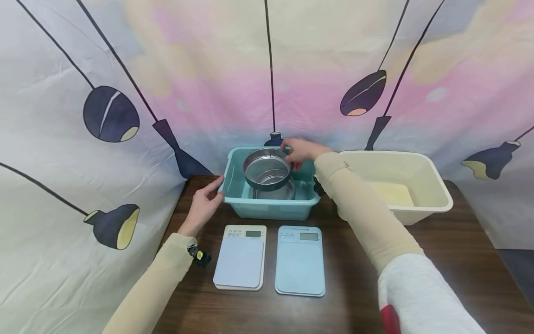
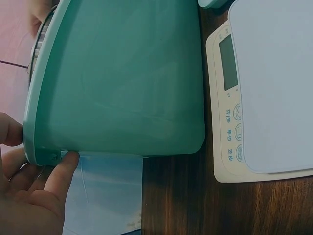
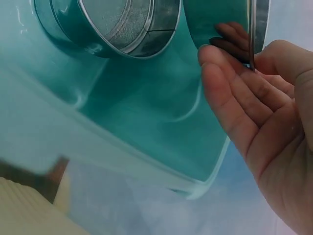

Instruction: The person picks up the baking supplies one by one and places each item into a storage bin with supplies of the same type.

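Note:
My right hand (image 1: 304, 150) pinches the rim of a round metal sieve (image 1: 270, 186) between thumb and fingers. The sieve is tilted over the teal plastic basin (image 1: 271, 211). A second round sieve (image 3: 113, 17) with a fine mesh bottom lies inside that basin, partly hidden under the held one in the head view. At the basin's left end my left hand (image 1: 204, 204) grips the rim. In the left wrist view, its thumb and fingers (image 2: 62, 178) sit around the basin's corner.
Two kitchen scales lie side by side in front of the basin: a cream one (image 1: 238, 264) with a white plate and a light blue one (image 1: 300, 264). A cream basin (image 1: 402, 171) stands to the right on the dark wooden table (image 1: 359, 278). A printed cloth hangs close behind.

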`<action>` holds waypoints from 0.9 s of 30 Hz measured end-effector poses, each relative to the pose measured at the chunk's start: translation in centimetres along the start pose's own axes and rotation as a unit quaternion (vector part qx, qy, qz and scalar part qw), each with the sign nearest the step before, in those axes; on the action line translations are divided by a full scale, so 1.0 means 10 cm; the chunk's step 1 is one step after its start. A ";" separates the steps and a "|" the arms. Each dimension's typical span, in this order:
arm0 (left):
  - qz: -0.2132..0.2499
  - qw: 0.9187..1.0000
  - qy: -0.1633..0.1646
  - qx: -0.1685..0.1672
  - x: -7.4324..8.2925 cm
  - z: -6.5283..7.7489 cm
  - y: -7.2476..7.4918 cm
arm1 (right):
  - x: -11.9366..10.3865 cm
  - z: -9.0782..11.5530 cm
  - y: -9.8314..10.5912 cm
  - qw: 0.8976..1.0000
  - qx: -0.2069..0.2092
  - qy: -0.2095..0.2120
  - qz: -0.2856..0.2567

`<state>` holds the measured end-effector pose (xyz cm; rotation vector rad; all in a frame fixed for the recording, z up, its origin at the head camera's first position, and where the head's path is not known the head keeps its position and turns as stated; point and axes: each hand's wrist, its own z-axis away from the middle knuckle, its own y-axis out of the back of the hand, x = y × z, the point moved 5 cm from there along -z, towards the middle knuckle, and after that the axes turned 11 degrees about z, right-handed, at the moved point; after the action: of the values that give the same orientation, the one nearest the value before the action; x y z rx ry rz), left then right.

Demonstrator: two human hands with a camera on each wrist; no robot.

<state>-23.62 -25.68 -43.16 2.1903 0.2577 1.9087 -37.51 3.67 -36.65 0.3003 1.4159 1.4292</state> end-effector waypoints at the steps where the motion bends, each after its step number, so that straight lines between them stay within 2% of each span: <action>1: 0.000 1.000 0.000 0.000 0.00 0.00 0.00 | 0.01 -0.01 -0.02 1.000 -0.003 -0.002 -0.001; 14: 0.001 1.000 0.011 0.002 0.00 0.01 0.00 | 0.09 -0.07 -0.20 0.998 -0.045 -0.028 -0.023; 21: 0.014 1.000 0.010 -0.004 0.02 0.01 -0.01 | 0.11 -0.04 -0.22 0.996 -0.063 -0.045 -0.035; 27: 0.005 1.000 0.014 -0.003 0.02 0.01 0.00 | 0.09 -0.01 -0.23 0.995 -0.071 -0.050 -0.038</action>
<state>-23.47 -25.66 -43.02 2.1674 0.2459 1.9432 -36.85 3.70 -39.05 0.2219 1.2260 1.4235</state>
